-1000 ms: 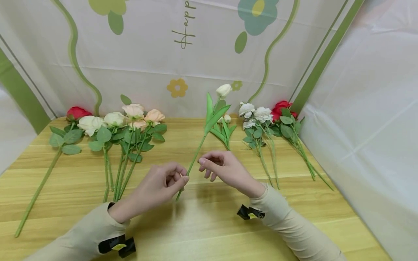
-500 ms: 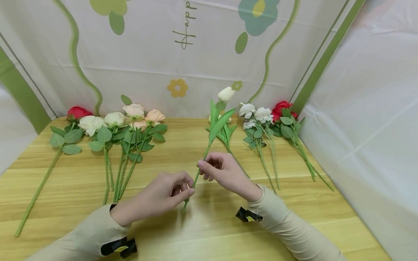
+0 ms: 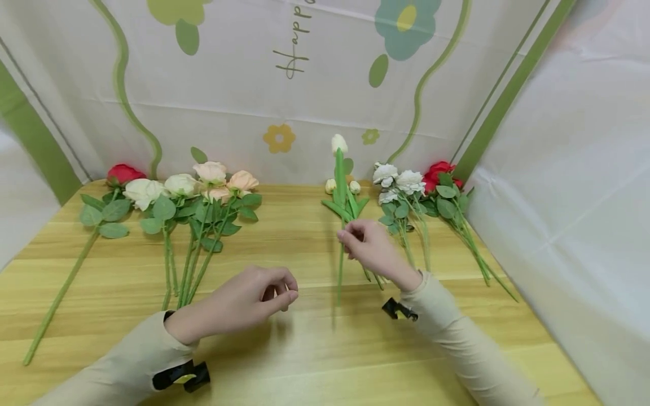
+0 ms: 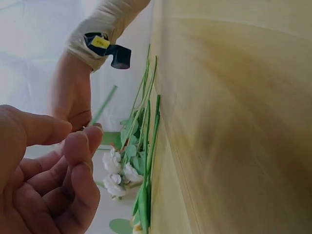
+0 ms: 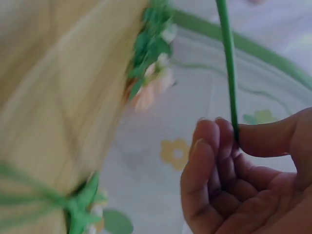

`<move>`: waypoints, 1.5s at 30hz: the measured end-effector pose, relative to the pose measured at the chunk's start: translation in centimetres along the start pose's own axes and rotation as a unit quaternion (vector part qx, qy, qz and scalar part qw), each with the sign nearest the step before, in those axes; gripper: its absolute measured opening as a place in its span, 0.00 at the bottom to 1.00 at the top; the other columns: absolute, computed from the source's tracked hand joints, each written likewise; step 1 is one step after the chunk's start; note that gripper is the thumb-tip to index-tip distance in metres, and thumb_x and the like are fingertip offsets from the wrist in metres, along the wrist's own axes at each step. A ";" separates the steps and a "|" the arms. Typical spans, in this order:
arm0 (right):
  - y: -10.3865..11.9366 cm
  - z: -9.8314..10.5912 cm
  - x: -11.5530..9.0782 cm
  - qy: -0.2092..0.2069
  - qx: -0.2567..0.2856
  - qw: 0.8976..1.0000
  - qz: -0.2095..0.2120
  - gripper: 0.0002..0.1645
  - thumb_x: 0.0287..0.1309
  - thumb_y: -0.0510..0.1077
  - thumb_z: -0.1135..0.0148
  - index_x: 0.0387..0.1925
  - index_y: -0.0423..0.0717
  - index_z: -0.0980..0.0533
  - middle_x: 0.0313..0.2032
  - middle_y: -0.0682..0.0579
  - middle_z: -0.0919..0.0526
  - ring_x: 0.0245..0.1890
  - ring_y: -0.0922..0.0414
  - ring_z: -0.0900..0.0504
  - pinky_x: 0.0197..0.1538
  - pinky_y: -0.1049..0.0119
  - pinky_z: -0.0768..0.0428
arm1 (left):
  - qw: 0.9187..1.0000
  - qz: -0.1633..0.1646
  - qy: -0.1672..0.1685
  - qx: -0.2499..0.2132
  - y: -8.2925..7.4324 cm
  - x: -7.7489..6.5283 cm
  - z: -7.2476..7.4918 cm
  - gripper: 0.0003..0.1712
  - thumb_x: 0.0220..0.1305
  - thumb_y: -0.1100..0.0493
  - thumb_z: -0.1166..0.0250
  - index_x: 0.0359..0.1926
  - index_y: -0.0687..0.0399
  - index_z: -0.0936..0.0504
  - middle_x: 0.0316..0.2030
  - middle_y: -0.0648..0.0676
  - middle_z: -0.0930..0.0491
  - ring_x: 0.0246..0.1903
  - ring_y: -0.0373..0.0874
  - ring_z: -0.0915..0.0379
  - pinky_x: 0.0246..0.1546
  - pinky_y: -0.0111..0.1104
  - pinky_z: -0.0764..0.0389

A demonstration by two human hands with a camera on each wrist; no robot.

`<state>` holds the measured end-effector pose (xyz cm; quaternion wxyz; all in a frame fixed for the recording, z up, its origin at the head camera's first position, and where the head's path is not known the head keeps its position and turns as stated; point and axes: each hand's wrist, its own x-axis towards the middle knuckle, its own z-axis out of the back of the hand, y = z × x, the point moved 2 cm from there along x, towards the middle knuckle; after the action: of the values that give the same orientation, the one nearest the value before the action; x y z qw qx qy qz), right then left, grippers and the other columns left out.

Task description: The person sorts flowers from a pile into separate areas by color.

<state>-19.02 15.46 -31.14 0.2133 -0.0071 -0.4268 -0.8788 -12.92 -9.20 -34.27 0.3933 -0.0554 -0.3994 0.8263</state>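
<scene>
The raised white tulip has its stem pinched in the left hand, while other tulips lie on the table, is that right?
Not quite: the head view shows the right hand pinching the raised white tulip by its stem. Other tulips do lie on the table.

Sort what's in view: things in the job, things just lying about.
Seemingly in the job: raised white tulip, right hand pinching it, empty left hand, other tulips.

Apparently just lying about: left-side red rose, cream roses, peach roses, white blooms, right-side red roses.

I see wood-grain bench (image 3: 304, 366), smooth, semi-gloss; tulip (image 3: 340, 177) smooth, plastic-looking; backdrop (image 3: 228, 84) creased, cloth-like; sleeves (image 3: 122, 361) matt cloth.
</scene>
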 end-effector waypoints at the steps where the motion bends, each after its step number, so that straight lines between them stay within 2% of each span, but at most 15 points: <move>1: -0.5 0.6 0.4 -0.001 -0.033 0.999 -0.016 0.16 0.70 0.40 0.43 0.24 0.40 0.23 0.20 0.45 0.22 0.18 0.54 0.25 0.22 0.62 0.24 | 1.000 0.003 0.002 0.002 0.1 -0.1 0.1 0.07 0.74 0.53 0.42 0.39 0.47 0.20 0.24 0.38 0.22 0.17 0.33 0.33 0.19 0.30 0.28; 3: -1.5 1.8 1.3 0.006 -0.092 0.995 -0.048 0.17 0.70 0.41 0.42 0.22 0.41 0.24 0.19 0.47 0.22 0.17 0.55 0.25 0.20 0.65 0.28 | 1.000 0.003 0.003 0.007 0.2 -0.2 0.2 0.07 0.74 0.53 0.43 0.39 0.47 0.20 0.24 0.38 0.22 0.17 0.33 0.32 0.19 0.30 0.27; 6: -3.3 3.2 2.6 0.035 -0.149 0.984 -0.089 0.19 0.69 0.41 0.42 0.20 0.41 0.26 0.18 0.46 0.21 0.17 0.52 0.23 0.22 0.65 0.29 | 1.000 0.001 0.003 0.019 0.3 -0.3 0.4 0.07 0.74 0.53 0.42 0.38 0.46 0.20 0.24 0.38 0.22 0.18 0.32 0.32 0.20 0.29 0.27; 12: -6.3 4.1 4.5 0.093 -0.189 0.966 -0.151 0.24 0.69 0.42 0.43 0.15 0.45 0.29 0.16 0.47 0.23 0.22 0.47 0.18 0.24 0.64 0.29 | 0.999 0.007 0.014 0.029 0.4 -0.5 0.4 0.08 0.74 0.54 0.42 0.36 0.47 0.19 0.24 0.40 0.22 0.18 0.33 0.30 0.20 0.29 0.26; 15: -7.3 3.8 5.1 0.105 -0.203 0.960 -0.162 0.27 0.69 0.43 0.42 0.11 0.47 0.31 0.12 0.51 0.26 0.17 0.52 0.21 0.23 0.64 0.29 | 0.999 0.009 0.022 0.031 0.4 -0.5 0.4 0.08 0.74 0.54 0.42 0.36 0.47 0.19 0.23 0.40 0.22 0.19 0.33 0.30 0.21 0.29 0.25; 18: -8.1 3.2 5.7 0.112 -0.218 0.955 -0.167 0.30 0.69 0.45 0.42 0.08 0.49 0.32 0.08 0.54 0.29 0.10 0.59 0.31 0.21 0.65 0.32 | 0.999 0.010 0.031 0.032 0.5 -0.5 0.3 0.09 0.74 0.54 0.42 0.36 0.47 0.19 0.24 0.40 0.22 0.19 0.32 0.30 0.21 0.29 0.25; 21: -8.8 2.8 6.0 0.116 -0.230 0.951 -0.172 0.33 0.69 0.46 0.42 0.06 0.49 0.34 0.06 0.56 0.33 0.08 0.62 0.38 0.18 0.67 0.35 | 0.999 0.010 0.039 0.033 0.5 -0.4 0.4 0.09 0.74 0.53 0.43 0.37 0.48 0.19 0.24 0.40 0.22 0.20 0.32 0.29 0.22 0.29 0.25; 27: -9.5 2.4 6.2 0.123 -0.231 0.951 -0.164 0.32 0.66 0.45 0.40 0.06 0.50 0.37 0.06 0.56 0.38 0.08 0.61 0.42 0.18 0.67 0.35 | 0.998 0.010 0.049 0.045 0.5 -0.3 0.4 0.09 0.74 0.54 0.43 0.35 0.47 0.19 0.24 0.40 0.23 0.20 0.33 0.30 0.22 0.29 0.25; 36: -9.6 2.4 6.0 0.121 -0.227 0.955 -0.149 0.32 0.65 0.45 0.39 0.06 0.50 0.37 0.06 0.57 0.37 0.08 0.61 0.40 0.18 0.67 0.35 | 0.997 0.018 0.060 0.053 0.5 -0.4 0.6 0.09 0.73 0.58 0.42 0.33 0.47 0.20 0.23 0.41 0.23 0.21 0.33 0.29 0.24 0.30 0.25; 42: -8.0 3.2 5.5 0.092 -0.233 0.957 -0.144 0.31 0.67 0.48 0.41 0.08 0.51 0.38 0.07 0.58 0.39 0.09 0.62 0.41 0.18 0.68 0.38 | 0.996 0.036 0.041 0.076 0.8 -0.5 1.4 0.08 0.73 0.58 0.41 0.34 0.48 0.19 0.24 0.39 0.23 0.23 0.32 0.28 0.27 0.30 0.25; 45: -6.4 3.8 5.0 0.063 -0.220 0.965 -0.126 0.29 0.67 0.49 0.41 0.11 0.49 0.36 0.09 0.57 0.37 0.11 0.61 0.37 0.21 0.66 0.36 | 0.994 0.047 0.019 0.099 1.2 -0.6 2.6 0.07 0.72 0.57 0.41 0.36 0.49 0.18 0.26 0.40 0.22 0.25 0.32 0.27 0.28 0.30 0.23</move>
<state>-26.70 20.01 -32.54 0.1203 0.0560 -0.2064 -0.9694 -14.29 -11.60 -33.50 0.3649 -0.0504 -0.3053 0.8781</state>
